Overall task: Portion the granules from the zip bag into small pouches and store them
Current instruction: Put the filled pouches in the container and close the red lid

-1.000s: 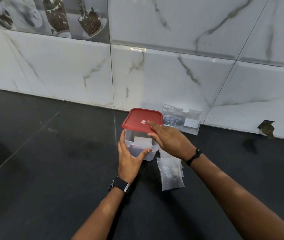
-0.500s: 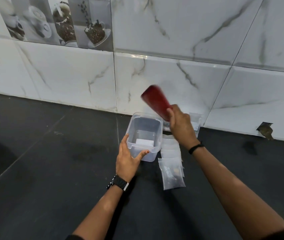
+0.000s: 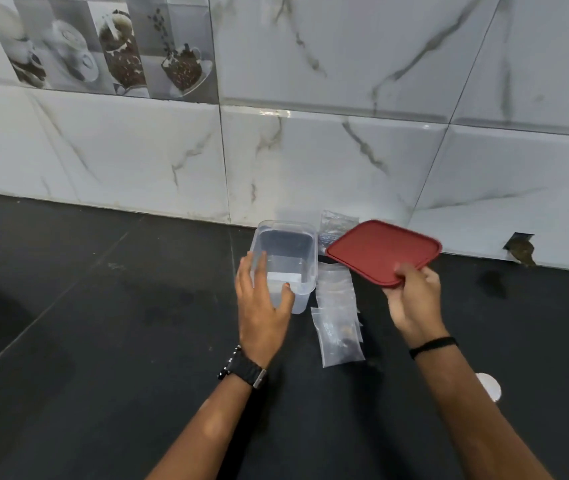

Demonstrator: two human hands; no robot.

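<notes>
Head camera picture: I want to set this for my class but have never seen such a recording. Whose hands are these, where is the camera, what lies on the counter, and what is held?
No machine here: a person wears one camera on the head, looking down at their own two hands. The left hand grips the side of a clear plastic container, open, on the dark counter. The right hand pinches the corner of the container's red lid, held up to the right. Between the hands lie small clear pouches, overlapping; the nearest shows something dark inside. A larger clear bag lies by the tiled wall.
</notes>
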